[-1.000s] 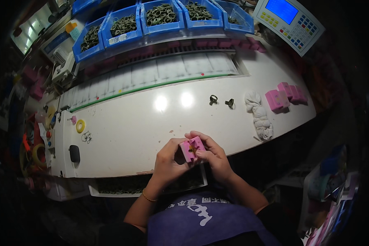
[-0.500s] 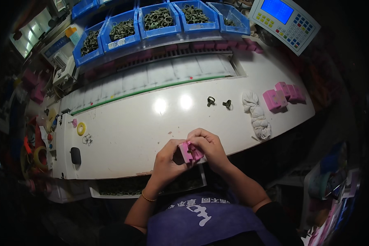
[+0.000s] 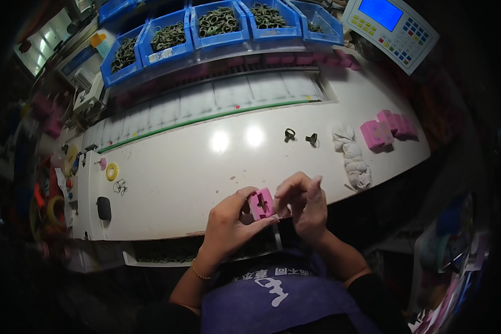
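My left hand (image 3: 228,219) grips a pink block (image 3: 263,204) between its thumb and fingers, above the front edge of the white table. A cross-shaped recess shows in the block's upper face, with something small and dark in it. Just right of the block is my right hand (image 3: 305,209), its fingers bent and spread apart. I make out nothing held there, though its inner side is partly hidden. Farther out on the table lie two dark green ring-shaped pieces, one ring (image 3: 289,135) left of the other ring (image 3: 312,139).
A twisted white cloth (image 3: 350,157) and several pink blocks (image 3: 377,135) lie at the right. Behind the table, blue bins (image 3: 222,39) hold dark rings above a green-edged belt (image 3: 206,118). A keypad panel (image 3: 392,33) stands far right; a yellow tape roll (image 3: 112,171) lies left.
My right hand has come off the pink block and moved right, its fingers spreading. The block now shows its recessed face more fully. Coloured dots on the belt have shifted left.
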Action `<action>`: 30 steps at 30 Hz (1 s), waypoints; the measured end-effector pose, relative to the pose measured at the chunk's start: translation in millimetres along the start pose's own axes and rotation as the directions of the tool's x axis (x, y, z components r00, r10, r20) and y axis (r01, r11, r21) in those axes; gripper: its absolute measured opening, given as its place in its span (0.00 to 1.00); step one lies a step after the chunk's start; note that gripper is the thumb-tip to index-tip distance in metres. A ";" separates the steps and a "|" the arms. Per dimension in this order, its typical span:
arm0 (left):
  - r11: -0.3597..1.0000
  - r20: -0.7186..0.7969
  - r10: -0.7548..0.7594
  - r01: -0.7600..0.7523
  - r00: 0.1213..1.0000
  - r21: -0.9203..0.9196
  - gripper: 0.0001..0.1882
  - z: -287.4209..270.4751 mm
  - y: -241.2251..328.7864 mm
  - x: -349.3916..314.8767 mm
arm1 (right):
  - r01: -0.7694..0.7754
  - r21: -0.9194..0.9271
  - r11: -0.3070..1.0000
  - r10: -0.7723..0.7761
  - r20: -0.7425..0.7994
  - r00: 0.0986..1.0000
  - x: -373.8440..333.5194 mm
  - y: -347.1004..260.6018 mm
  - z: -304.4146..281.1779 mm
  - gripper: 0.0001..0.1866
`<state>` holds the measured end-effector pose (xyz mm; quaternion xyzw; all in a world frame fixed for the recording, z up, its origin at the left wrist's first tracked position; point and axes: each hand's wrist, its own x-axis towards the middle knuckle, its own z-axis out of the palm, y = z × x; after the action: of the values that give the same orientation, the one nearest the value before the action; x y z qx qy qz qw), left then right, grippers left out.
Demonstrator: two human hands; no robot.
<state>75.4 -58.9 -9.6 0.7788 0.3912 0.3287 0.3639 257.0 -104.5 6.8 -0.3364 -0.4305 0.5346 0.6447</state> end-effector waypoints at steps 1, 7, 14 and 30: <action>0.999 -0.010 -0.013 0.013 1.000 -0.047 0.29 2.1 0.8 -0.6 | 0.070 -0.120 0.990 -0.066 0.037 0.997 0.5 3.9 -3.5 0.34; 0.987 0.045 -0.116 0.121 0.992 -0.106 0.29 -1.7 7.4 0.0 | 0.162 -0.305 0.938 -0.086 0.249 0.965 7.8 5.6 9.7 0.37; 0.978 0.007 -0.061 0.061 0.998 -0.197 0.29 4.5 -1.4 -1.2 | 0.440 -0.380 0.814 -0.334 0.313 0.889 10.5 33.9 -6.9 0.28; 0.712 0.134 -0.164 0.211 0.977 -0.669 0.22 -0.2 -26.9 -16.3 | 0.140 -0.566 0.812 0.060 0.320 0.946 12.2 -10.0 -11.5 0.49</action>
<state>57.5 -61.1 -35.4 0.5582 0.3086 0.3848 0.6671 272.3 -94.3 13.5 -0.4158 -0.6798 0.4111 0.4427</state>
